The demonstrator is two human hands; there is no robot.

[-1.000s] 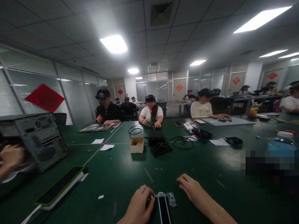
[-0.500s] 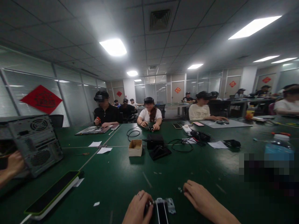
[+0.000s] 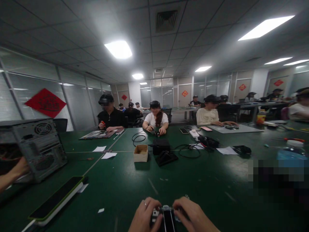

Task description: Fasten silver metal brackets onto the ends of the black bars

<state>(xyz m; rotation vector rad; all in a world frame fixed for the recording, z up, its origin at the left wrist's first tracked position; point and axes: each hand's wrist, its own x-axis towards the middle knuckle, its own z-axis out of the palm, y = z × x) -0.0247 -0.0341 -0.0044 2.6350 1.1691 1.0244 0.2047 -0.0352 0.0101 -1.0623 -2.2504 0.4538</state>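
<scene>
Under ceiling lights, co-workers (image 3: 155, 120) are sitting along the far side of a green counter (image 3: 116, 180). At the near edge, a white-framed device (image 3: 168, 219) with a dark face is lying between the person's two hands. The left hand (image 3: 144, 215) is resting half curled at its left side, small metal parts (image 3: 155, 213) showing between thumb and fingers; the right hand (image 3: 190, 213) is bending its fingers at the right side. Whether either is gripping anything, one cannot tell. A green-edged phone (image 3: 56, 198) is lying to the left, a computer case (image 3: 44, 146) standing beyond it; an open box (image 3: 140, 157) is sitting farther off.
</scene>
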